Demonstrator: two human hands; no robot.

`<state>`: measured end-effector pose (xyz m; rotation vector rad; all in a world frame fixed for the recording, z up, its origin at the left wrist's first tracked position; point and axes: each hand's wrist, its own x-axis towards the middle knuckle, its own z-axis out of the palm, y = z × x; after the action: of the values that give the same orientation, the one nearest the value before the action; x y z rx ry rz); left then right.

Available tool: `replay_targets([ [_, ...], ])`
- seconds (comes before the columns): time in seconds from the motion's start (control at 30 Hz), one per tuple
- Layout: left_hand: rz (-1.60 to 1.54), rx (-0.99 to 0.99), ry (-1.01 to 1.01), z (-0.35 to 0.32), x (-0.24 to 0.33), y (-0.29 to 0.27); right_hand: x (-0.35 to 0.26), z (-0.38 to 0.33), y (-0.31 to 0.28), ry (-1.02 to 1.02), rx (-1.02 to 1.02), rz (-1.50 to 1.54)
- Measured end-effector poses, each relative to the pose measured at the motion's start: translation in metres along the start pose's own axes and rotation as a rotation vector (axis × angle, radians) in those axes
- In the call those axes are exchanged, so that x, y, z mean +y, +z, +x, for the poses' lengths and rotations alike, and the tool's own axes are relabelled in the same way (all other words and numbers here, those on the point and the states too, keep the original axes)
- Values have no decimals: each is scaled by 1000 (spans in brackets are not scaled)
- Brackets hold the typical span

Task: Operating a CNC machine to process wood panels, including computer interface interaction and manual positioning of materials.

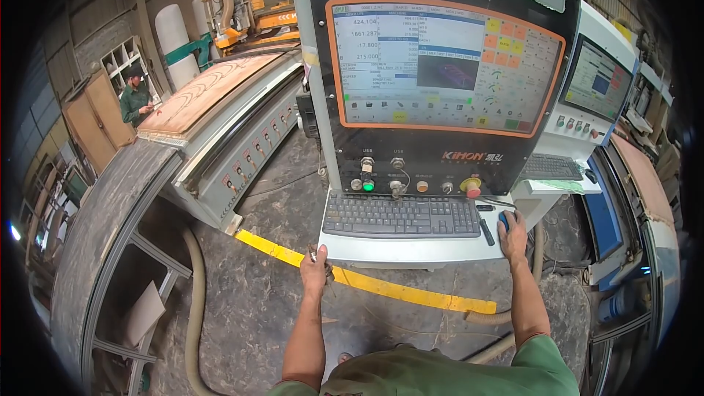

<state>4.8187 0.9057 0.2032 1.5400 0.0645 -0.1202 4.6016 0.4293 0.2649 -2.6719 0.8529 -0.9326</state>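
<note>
My right hand (515,236) rests over a dark blue computer mouse (504,221) at the right end of the white console shelf (411,250). Closed near the shelf's left front corner, my left hand (314,271) grips a small object with a shiny tip, too small to name. Between the two hands lies a black keyboard (400,216). A black marker-like stick (487,232) lies beside the keyboard, close to the mouse. Above, an orange-framed screen (447,62) shows coordinates and coloured buttons. Below it sit a green-lit button (368,186) and a red emergency stop knob (471,188).
A flatbed cutting machine (242,136) with a wooden sheet (220,92) stands at left, where another person (136,97) works. A second console (598,81) is at right. Hoses (194,308) and a yellow floor strip (396,290) run across the floor.
</note>
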Motion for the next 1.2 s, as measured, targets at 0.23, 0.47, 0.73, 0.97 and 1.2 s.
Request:
replay_targets([
  [0.23, 4, 1, 11, 3, -7, -2, 3, 0, 3, 1, 1, -10],
  [0.47, 14, -9, -4, 1, -3, 1, 2, -2, -2, 19, -2, -13],
  [0.73, 9, -20, -24, 0, 0, -2, 3, 0, 1, 24, -13, 26],
  [0.97, 35, -17, 18, 1, -1, 0, 2, -1, -1, 47, -9, 9],
  [1.2, 51, -4, 28, 5, -6, -1, 1, -2, -3, 52, -21, 1],
])
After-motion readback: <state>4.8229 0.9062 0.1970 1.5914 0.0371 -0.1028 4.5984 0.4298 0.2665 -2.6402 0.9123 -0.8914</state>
